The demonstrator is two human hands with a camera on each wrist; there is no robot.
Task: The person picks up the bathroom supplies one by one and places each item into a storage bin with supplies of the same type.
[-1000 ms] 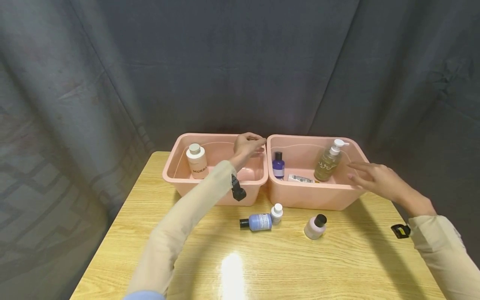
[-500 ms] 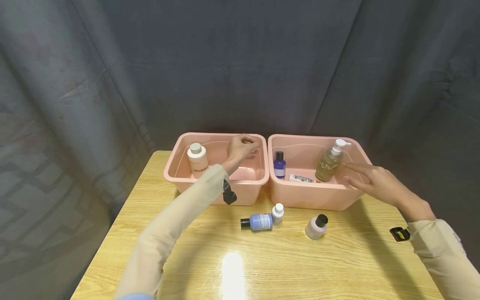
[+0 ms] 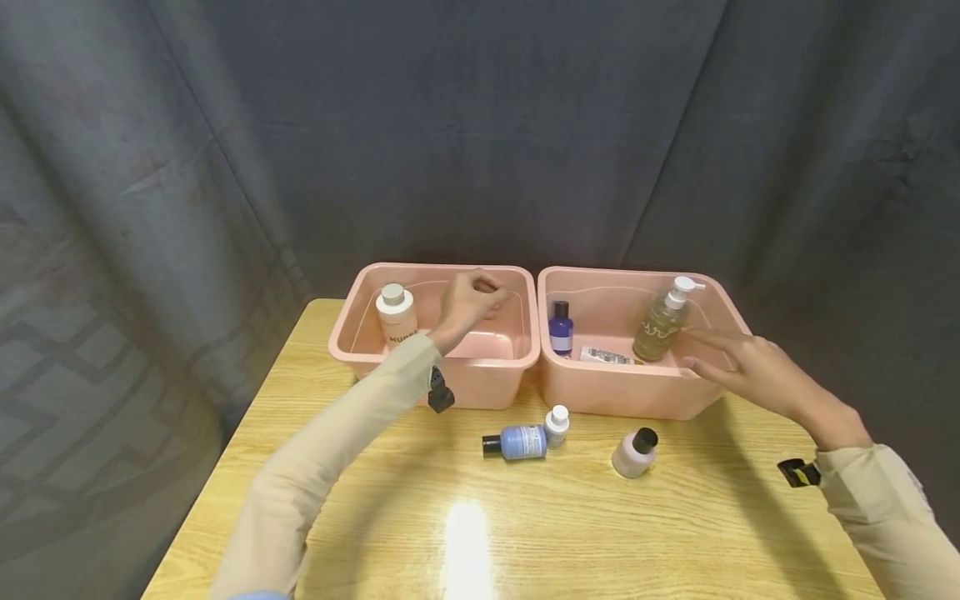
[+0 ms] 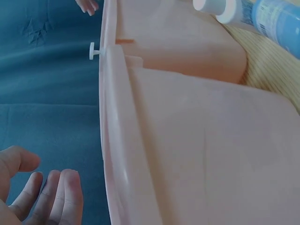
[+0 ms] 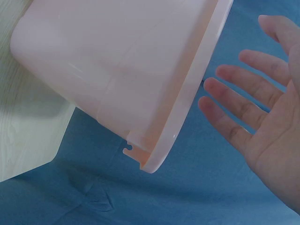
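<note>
My left hand (image 3: pixel 468 302) hovers over the left pink bin (image 3: pixel 491 385), with nothing in its loosely bent fingers. In the left wrist view its thumb and fingers (image 4: pixel 70 197) are apart, beside the bin's rim. A white bottle with a grey cap (image 3: pixel 396 315) stands at that bin's left end. My right hand (image 3: pixel 761 375) is at the right end of the other pink bin (image 3: pixel 622 396); its fingers are spread and hold nothing in the right wrist view. Inside that bin are a green pump bottle (image 3: pixel 660 325), a dark blue bottle (image 3: pixel 560 329) and a white tube (image 3: pixel 606 356).
On the wooden table (image 3: pixel 570 533) in front of the bins, a light blue bottle (image 3: pixel 523 442) lies on its side against a small white bottle (image 3: pixel 557 427). A pale pink bottle with a black cap (image 3: pixel 633 454) stands farther right. A grey curtain (image 3: pixel 465 142) hangs behind.
My left hand has moved left, from near the shared edge of the bins to over the middle of the left bin. The right hand has shifted slightly left; the bottles stay put.
</note>
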